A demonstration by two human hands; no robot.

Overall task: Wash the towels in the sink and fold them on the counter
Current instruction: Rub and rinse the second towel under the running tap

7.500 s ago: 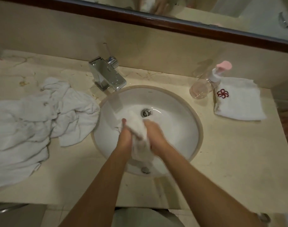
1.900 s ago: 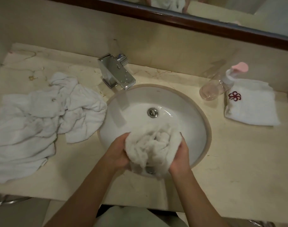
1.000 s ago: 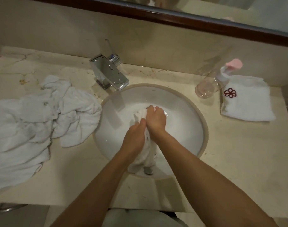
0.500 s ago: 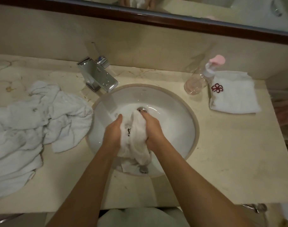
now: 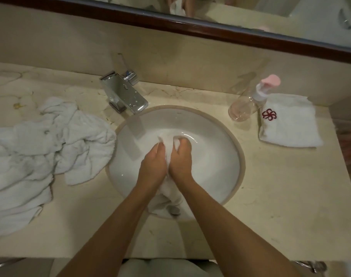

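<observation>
A small wet white towel [image 5: 167,139] lies bunched in the round white sink [image 5: 216,134]. My left hand [image 5: 153,163] and my right hand [image 5: 181,160] sit side by side on it, fingers curled into the cloth, each gripping it. The towel's lower end [image 5: 160,202] trails toward me over the near wall of the basin. A heap of crumpled white towels [image 5: 50,140] lies on the counter to the left. One folded white towel with a red flower emblem [image 5: 288,122] rests on the counter at the right.
A chrome faucet [image 5: 123,94] stands behind the sink at the left. A clear pump bottle with a pink top [image 5: 248,102] lies tipped beside the folded towel. The beige marble counter [image 5: 280,186] runs to a wall and a mirror frame [image 5: 190,27] behind.
My hands have pushed the towel farther into the basin, toward the drain, and closed together over it. The heap and the folded towel have not moved.
</observation>
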